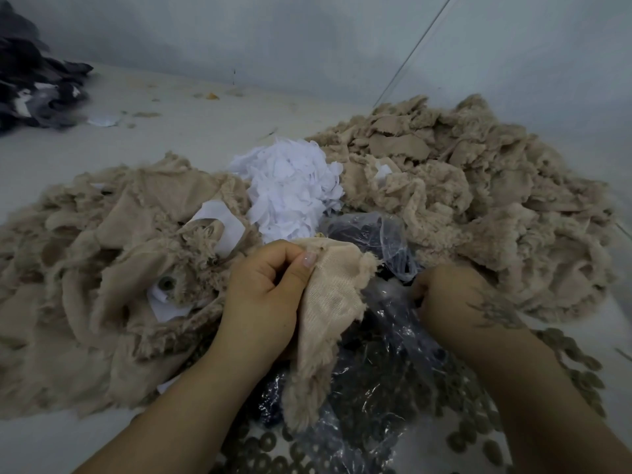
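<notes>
Brown ring-shaped pieces (578, 367) lie scattered around the clear plastic bag (393, 371). Over the bag, left hand (263, 285) pinches a beige plush fabric piece (328, 302); right hand (455, 295) curls into the bag, grip hidden.

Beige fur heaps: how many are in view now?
2. The left heap lies left of the white scraps; the right heap lies right of them. The left hand holds one loose piece; more may be out of frame.
</notes>
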`<state>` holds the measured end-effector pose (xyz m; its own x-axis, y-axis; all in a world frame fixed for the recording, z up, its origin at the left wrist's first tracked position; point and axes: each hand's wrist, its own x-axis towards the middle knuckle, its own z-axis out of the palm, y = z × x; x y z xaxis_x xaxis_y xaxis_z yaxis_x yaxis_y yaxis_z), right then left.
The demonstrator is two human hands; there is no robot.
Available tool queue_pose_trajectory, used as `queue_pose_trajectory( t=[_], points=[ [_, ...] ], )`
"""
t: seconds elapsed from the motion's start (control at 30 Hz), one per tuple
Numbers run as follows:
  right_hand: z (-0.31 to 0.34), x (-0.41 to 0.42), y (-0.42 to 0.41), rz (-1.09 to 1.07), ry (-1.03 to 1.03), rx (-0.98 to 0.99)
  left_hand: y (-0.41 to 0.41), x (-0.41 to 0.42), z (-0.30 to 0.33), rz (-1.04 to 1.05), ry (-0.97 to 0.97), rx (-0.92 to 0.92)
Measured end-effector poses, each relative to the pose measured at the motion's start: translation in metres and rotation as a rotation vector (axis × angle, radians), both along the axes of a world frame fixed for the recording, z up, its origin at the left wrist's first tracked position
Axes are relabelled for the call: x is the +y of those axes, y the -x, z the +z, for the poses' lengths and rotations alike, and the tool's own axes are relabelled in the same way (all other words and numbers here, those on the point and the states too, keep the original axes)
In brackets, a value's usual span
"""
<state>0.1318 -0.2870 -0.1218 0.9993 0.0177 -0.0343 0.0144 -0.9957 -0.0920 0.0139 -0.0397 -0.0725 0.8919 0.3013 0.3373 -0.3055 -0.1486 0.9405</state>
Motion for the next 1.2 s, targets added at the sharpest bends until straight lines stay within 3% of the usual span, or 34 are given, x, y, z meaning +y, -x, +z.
queue_pose_trajectory(
  t=[0.2, 0.47, 0.67, 0.77, 0.9, 1.0, 1.2],
  points=[
    [-0.047, -0.025, -0.036, -0.028, -0.017, 0.049, 0.001, -0.002, 0.001, -0.007, -0.001, -0.009],
    [0.004, 0.001, 0.000, 0.108, -0.038, -0.230, 0.001, -0.001, 0.001, 0.009, 0.009, -0.017],
    [0.065, 0.033, 0.041, 0.091, -0.118, -0.313, 0.000, 0.000, 0.000, 0.002, 0.020, -0.020],
    [0.100, 0.044, 0.068, 0.123, -0.291, -0.260, 0.001, 0.000, 0.000, -0.003, 0.027, -0.027],
    [0.122, 0.063, 0.099, 0.199, -0.761, 0.206, 0.002, -0.001, 0.001, -0.013, 0.040, -0.027],
    [0.118, 0.069, 0.099, 0.225, -0.995, 0.206, 0.002, -0.001, 0.001, -0.029, 0.050, -0.034],
    [0.095, 0.085, 0.097, 0.190, -1.229, 0.262, 0.005, -0.005, 0.005, -0.093, 0.070, -0.036]
  ],
)
